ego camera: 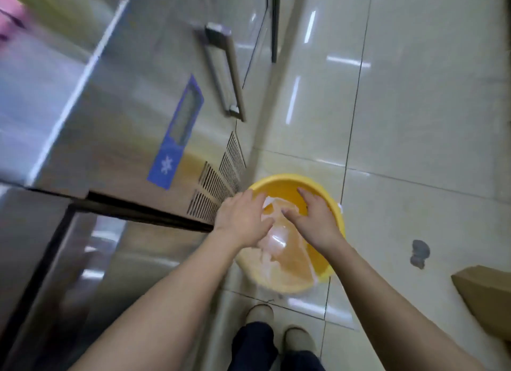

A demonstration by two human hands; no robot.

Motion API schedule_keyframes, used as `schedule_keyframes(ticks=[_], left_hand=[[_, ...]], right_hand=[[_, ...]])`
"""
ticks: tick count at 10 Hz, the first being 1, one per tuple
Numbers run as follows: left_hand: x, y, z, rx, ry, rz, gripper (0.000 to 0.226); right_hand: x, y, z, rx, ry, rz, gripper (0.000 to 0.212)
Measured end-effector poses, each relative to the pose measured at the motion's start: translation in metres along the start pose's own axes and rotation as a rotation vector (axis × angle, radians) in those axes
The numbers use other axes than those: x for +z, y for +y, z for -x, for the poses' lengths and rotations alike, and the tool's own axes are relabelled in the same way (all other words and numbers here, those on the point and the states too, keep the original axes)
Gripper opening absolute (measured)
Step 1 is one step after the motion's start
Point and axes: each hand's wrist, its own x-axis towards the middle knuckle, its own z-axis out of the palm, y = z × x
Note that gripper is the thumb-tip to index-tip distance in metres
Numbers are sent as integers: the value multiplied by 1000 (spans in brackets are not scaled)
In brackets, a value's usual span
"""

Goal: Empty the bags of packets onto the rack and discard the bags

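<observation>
A clear plastic bag (276, 240) is crumpled inside the yellow bucket (287, 188), which stands on the tiled floor (414, 121) just beside the front of a steel refrigerated cabinet (132, 99). Part of the bag spreads over the near rim of the bucket, at about 6 o'clock of it.

Both hands are down at the bucket. The left hand (242, 217) is at 9 o'clock of the bucket, its fingers bent over the bag and touching it; how firmly it grips I cannot tell, because the picture is blurred there. The right hand (315, 215) is at 3 o'clock, with the fingers spread quite wide and reaching into the bucket; the thumb presses against the plastic, but I cannot tell if the hand really has hold of it.

On the cabinet front, at 10 o'clock from the bucket, there is a blue label (177, 138) with a snowflake, and at 12 o'clock a long metal handle (225, 72). Near the vents of the cabinet the bucket almost touches it.

At 4 o'clock, well apart, the corner of a cardboard box (486, 296) lies on the floor. At 6 o'clock the person's two shoes (260, 314) are visible.
</observation>
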Motion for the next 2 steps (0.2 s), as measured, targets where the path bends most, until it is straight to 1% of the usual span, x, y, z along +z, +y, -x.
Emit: schedule_keyframes(ticks=[1,2], left_hand=[[-95,19,21,18,161,16,53],[-180,36,51,13,286,30,50]], right_hand=[[-68,-74,26,-146,62,72,68],[-126,-138,64,-298,151,160,73]])
